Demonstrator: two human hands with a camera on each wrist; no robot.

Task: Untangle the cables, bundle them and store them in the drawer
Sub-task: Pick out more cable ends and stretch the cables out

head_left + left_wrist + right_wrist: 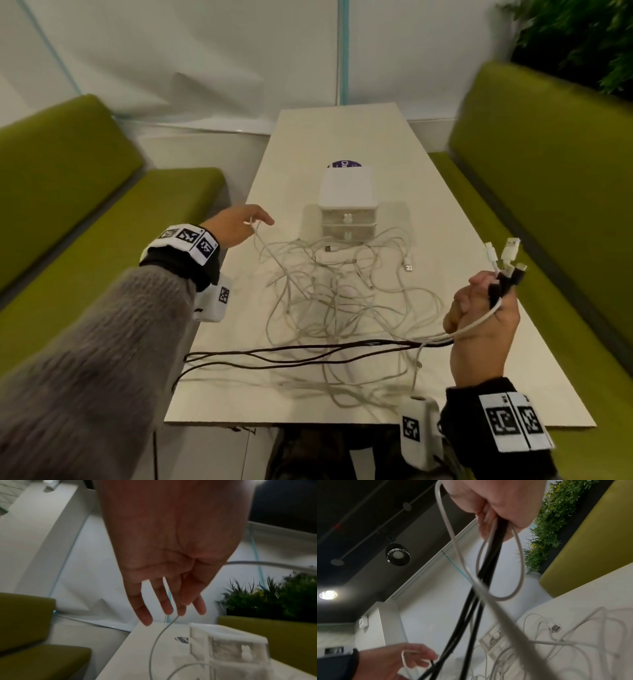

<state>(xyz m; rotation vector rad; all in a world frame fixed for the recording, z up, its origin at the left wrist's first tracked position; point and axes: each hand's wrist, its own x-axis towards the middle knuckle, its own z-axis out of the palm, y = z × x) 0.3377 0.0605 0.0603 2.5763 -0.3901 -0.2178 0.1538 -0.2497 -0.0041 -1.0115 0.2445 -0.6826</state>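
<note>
A tangle of white cables is spread over the middle of the pale table. My right hand is raised at the right edge and grips a bunch of cable ends, black and white, with the plugs sticking up above the fist. From it black cables run left across the near table and over its left edge. My left hand hovers at the far left and pinches one white cable at the fingertips. The white two-drawer box stands behind the tangle, both drawers closed.
Green benches flank the table, one at the left and one at the right. A purple round sticker shows behind the drawer box. A loose USB plug lies right of the tangle. A plant fills the far right corner.
</note>
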